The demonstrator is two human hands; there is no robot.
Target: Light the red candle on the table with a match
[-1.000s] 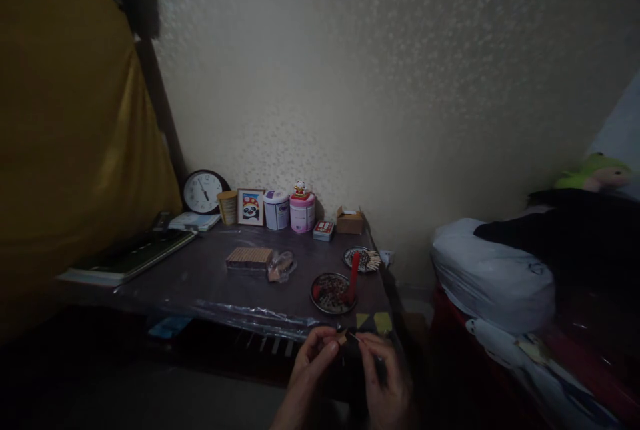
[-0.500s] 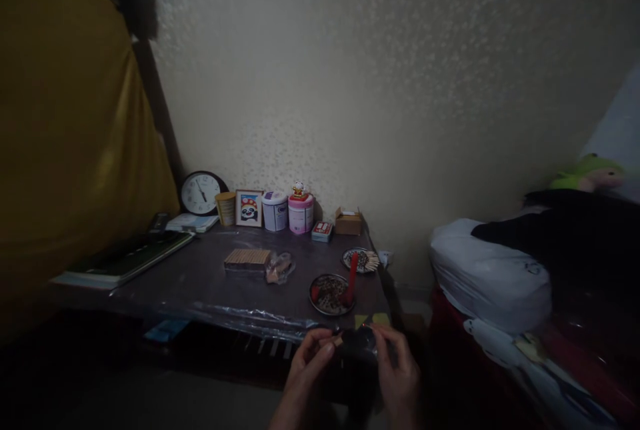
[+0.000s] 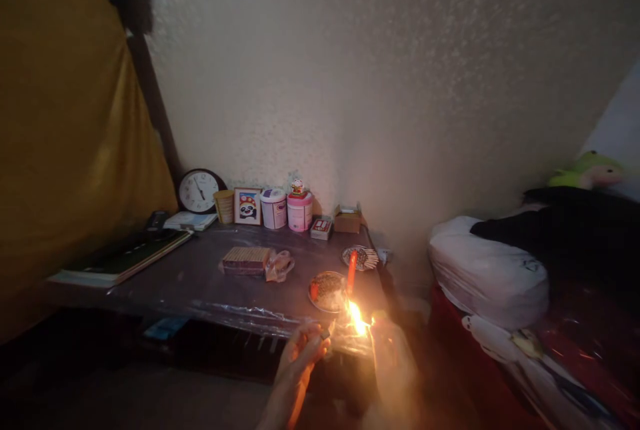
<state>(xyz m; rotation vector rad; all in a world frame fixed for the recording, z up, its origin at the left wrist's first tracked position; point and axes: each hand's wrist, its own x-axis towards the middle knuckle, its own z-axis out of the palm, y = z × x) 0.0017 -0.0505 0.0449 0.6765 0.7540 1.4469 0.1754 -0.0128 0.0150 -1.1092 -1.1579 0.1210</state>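
Observation:
My left hand [image 3: 299, 358] pinches a small matchbox [image 3: 326, 333] at the table's front edge. My right hand [image 3: 394, 365] is close beside it and holds a match whose head burns with a bright flame [image 3: 356, 318] between the two hands. Just beyond the flame a red candle [image 3: 351, 271] stands upright in a round dish [image 3: 323, 291] of dark bits. The match stick itself is lost in the glare.
A second dish [image 3: 361, 257] with matchsticks sits behind the candle. A flat pack [image 3: 246, 260] and a wrapped item lie mid-table [image 3: 200, 283]. A clock [image 3: 197, 191], picture, tubs and small boxes line the wall. Books lie left; bedding [image 3: 487, 270] right.
The match has flared up between my hands, lighting the table, wall and hands. My right hand has drawn slightly right and down from the matchbox.

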